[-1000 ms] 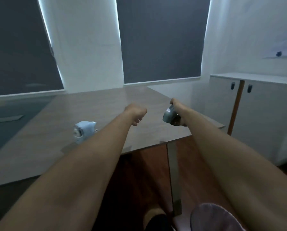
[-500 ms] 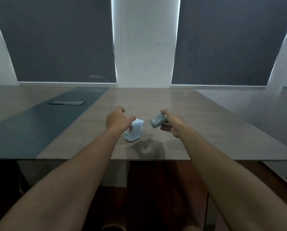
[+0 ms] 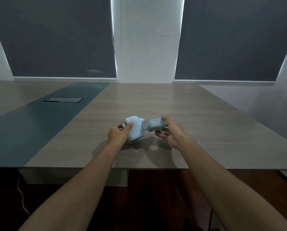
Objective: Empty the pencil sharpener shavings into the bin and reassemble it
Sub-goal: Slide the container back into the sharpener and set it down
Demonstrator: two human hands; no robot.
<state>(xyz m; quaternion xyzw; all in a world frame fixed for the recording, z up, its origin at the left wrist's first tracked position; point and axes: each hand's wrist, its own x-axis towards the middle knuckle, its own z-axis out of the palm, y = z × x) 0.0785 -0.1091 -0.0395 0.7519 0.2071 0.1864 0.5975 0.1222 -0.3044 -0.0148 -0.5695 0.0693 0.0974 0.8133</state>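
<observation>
Reassembly remains: left hand (image 3: 118,135) fingers grip sharpener body (image 3: 135,130) above tabletop (image 3: 206,130); right hand (image 3: 170,133) fingers pinch shavings drawer (image 3: 155,125) just beside body, not yet inserted.

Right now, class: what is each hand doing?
Left hand: closed on the sharpener body.
Right hand: holding the grey shavings drawer.

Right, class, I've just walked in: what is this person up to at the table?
A person is putting a pencil sharpener back together. The left hand grips the pale blue sharpener body above the wooden table, and the right hand holds the grey shavings drawer close beside it, not yet pushed in. No bin is in view.
</observation>
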